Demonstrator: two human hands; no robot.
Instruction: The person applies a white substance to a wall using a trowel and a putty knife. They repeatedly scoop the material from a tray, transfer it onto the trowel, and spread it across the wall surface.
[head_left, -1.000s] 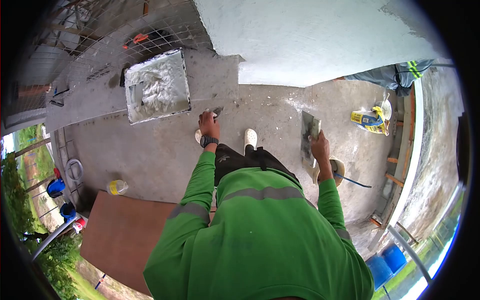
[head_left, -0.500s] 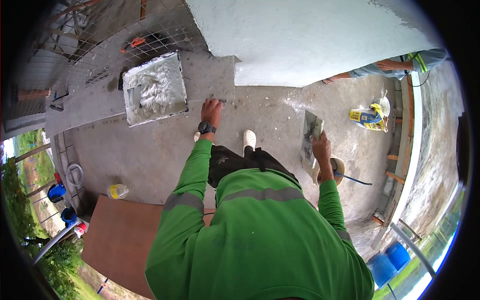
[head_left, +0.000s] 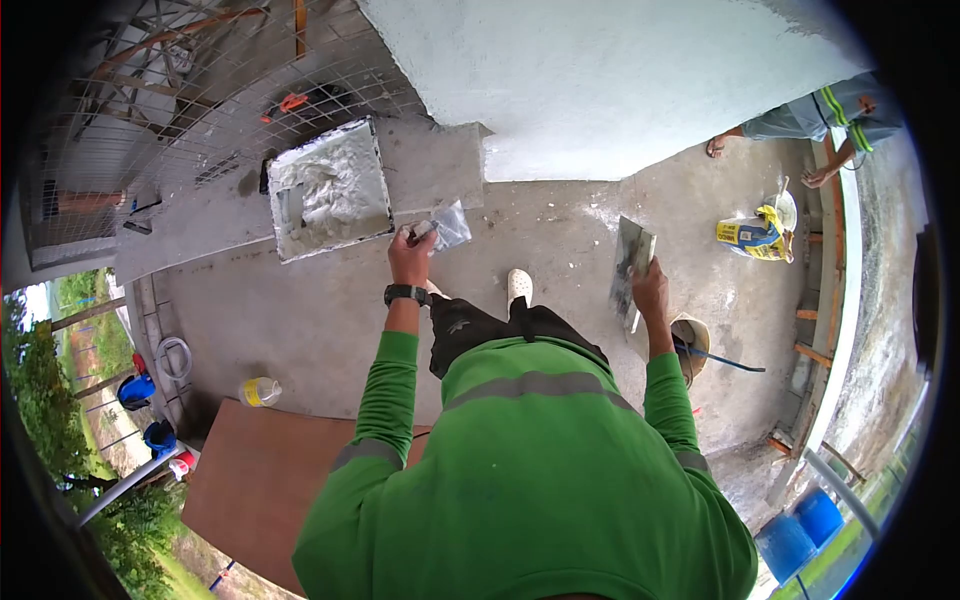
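Observation:
My left hand point(head_left: 409, 260), with a black watch at the wrist, is wrapped round the light handle of a putty knife point(head_left: 453, 226). Its wide, shiny blade points right, above the floor and beside the tray's lower right corner. White plaster point(head_left: 340, 190) lies heaped in the square tray point(head_left: 387, 205), where a flat greyish piece point(head_left: 290, 208) also shows. In my right hand point(head_left: 650, 292) is the pale handle of a rectangular plastering trowel point(head_left: 625, 262), its long grey blade partly smeared. Just below that hand stands a bucket point(head_left: 692, 330) with a blue rod point(head_left: 735, 361) sticking out.
A white wall point(head_left: 600, 90) rises ahead. Another person's leg point(head_left: 780, 124) and hand point(head_left: 820, 178) show at upper right, near a yellow and blue bag point(head_left: 750, 235). Wire mesh point(head_left: 200, 110) hangs at upper left. A brown board point(head_left: 260, 470) and a plastic jug point(head_left: 260, 391) are at lower left.
My left hand has drawn back slightly and turned, bringing the putty knife's blade into clear view. My right hand still holds the trowel. At upper right, the other person's arms have moved.

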